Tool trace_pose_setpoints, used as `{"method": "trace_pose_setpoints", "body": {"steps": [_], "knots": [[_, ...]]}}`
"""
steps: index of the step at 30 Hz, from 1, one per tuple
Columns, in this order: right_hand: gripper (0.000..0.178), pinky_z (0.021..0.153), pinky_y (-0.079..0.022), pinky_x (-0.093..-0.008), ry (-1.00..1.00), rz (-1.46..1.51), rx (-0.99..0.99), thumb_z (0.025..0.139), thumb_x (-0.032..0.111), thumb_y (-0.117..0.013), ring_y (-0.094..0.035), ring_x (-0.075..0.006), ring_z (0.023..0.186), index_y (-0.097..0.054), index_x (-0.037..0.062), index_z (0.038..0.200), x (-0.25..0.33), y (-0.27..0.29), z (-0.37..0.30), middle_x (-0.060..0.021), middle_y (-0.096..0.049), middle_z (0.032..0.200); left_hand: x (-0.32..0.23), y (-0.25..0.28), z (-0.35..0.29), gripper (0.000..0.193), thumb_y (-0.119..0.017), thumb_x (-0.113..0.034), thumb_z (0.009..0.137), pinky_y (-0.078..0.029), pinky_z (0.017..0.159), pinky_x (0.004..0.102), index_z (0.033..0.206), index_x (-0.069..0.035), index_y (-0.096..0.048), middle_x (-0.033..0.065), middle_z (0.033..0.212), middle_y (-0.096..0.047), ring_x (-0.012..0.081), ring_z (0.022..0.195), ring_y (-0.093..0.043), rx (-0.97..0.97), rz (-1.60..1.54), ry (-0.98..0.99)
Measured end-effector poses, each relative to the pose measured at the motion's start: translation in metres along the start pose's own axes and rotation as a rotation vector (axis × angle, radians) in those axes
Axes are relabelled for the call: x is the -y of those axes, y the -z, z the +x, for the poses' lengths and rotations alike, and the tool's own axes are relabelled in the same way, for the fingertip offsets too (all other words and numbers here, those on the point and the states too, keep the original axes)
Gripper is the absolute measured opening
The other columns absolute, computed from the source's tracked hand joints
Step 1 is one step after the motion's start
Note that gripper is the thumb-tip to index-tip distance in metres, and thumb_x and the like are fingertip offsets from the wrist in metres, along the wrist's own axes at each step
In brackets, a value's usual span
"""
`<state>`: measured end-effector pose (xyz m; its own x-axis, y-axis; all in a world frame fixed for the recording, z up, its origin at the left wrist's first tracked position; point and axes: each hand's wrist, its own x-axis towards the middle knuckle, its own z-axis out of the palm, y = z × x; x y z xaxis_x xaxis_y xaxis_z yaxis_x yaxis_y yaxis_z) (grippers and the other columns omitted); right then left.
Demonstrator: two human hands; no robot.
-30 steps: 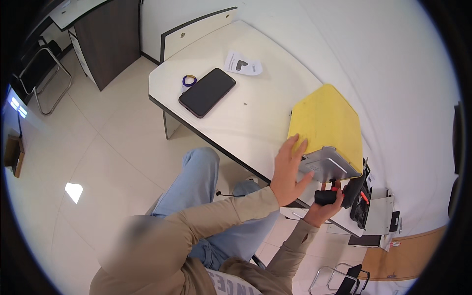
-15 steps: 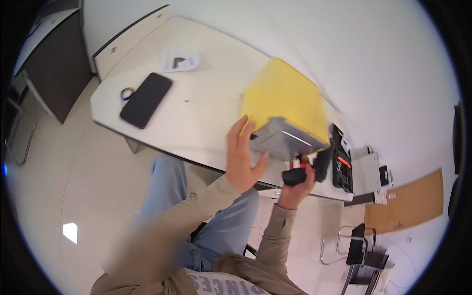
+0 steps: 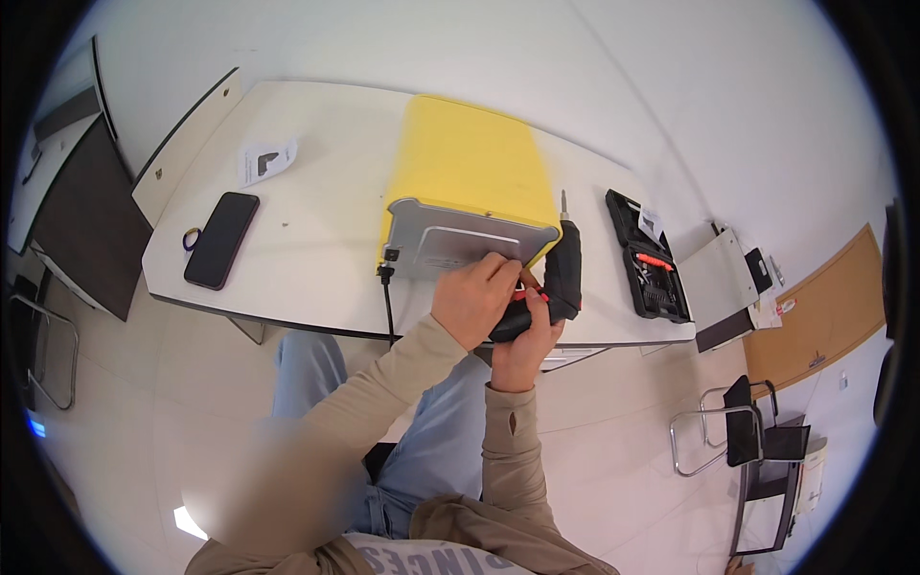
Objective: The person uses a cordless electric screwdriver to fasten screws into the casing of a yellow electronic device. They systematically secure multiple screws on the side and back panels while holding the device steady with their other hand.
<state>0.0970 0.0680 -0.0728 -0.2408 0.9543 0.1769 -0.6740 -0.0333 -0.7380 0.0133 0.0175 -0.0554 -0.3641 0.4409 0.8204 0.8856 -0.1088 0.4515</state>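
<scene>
A yellow box-shaped device [image 3: 474, 153] with a grey metal end panel [image 3: 450, 240] stands on the white table, that panel toward me. My right hand [image 3: 525, 353] is wrapped round the handle of a black and red cordless screwdriver [image 3: 565, 270], whose bit points up and away beside the device's right edge. In front of the panel, my left hand [image 3: 474, 299] is closed, its fingertips pinched together close to the right hand's fingers. Whatever may be between those fingertips is hidden. A black power cord [image 3: 387, 292] is plugged into the panel's lower left.
At the right lies an open black tool case [image 3: 652, 278] with bits and an orange-red tool. A black phone [image 3: 222, 240], a small roll of tape [image 3: 192, 239] and a printed leaflet [image 3: 266, 161] lie on the left. A chair [image 3: 738, 422] stands farther right.
My left hand has left the device's left edge, going from spread fingers to a pinch beside my right hand. The screwdriver has turned and its bit now shows. The whole view has shifted.
</scene>
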Motion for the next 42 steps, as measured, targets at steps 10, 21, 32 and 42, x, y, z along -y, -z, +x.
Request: {"method": "trace_pose_setpoints", "body": {"steps": [10, 21, 32, 42], "knots": [[0.042, 0.093, -0.050, -0.0340, -0.024, 0.109, 0.035, 0.088, -0.003, -0.058, -0.063, -0.0226, 0.105, -0.049, -0.0038, 0.129, 0.005, 0.000, -0.003, -0.0181, -0.065, 0.114, 0.003, -0.011, 0.001, 0.016, -0.074, -0.008, 0.077, -0.050, 0.053, 0.0338, 0.091, -0.010, -0.067, 0.0034, 0.081, -0.058, 0.0250, 0.060, -0.061, -0.093, 0.109, -0.079], [0.039, 0.086, -0.046, -0.0258, -0.028, 0.149, 0.036, 0.086, -0.003, -0.060, -0.061, -0.0140, 0.101, -0.054, -0.0037, 0.125, 0.013, 0.002, -0.010, -0.0130, -0.068, 0.111, 0.004, -0.018, 0.000, 0.013, -0.073, 0.002, 0.076, -0.047, 0.051, 0.0292, 0.086, -0.004, -0.067, 0.0051, 0.078, -0.060, 0.0187, 0.056, -0.060, -0.152, 0.004, -0.009], [0.042, 0.087, -0.046, -0.0279, -0.021, 0.144, 0.022, 0.085, -0.004, -0.059, -0.059, -0.0209, 0.118, -0.052, -0.0025, 0.126, 0.013, 0.012, -0.013, -0.0128, -0.069, 0.110, -0.001, -0.010, -0.020, 0.007, -0.067, -0.002, 0.088, -0.046, 0.061, 0.0252, 0.094, -0.003, -0.067, 0.0056, 0.096, -0.069, 0.0106, 0.073, -0.059, -0.090, -0.403, 0.339], [0.040, 0.090, -0.045, -0.0293, -0.001, 0.143, 0.037, 0.086, -0.002, -0.059, -0.059, -0.0236, 0.119, -0.055, -0.0027, 0.125, 0.012, 0.017, -0.010, -0.0142, -0.070, 0.109, -0.016, 0.008, -0.032, 0.029, -0.063, -0.005, 0.092, -0.044, 0.071, 0.0244, 0.121, 0.000, -0.060, 0.0053, 0.103, -0.065, 0.0097, 0.078, -0.054, -0.076, -1.189, 0.921]]}}
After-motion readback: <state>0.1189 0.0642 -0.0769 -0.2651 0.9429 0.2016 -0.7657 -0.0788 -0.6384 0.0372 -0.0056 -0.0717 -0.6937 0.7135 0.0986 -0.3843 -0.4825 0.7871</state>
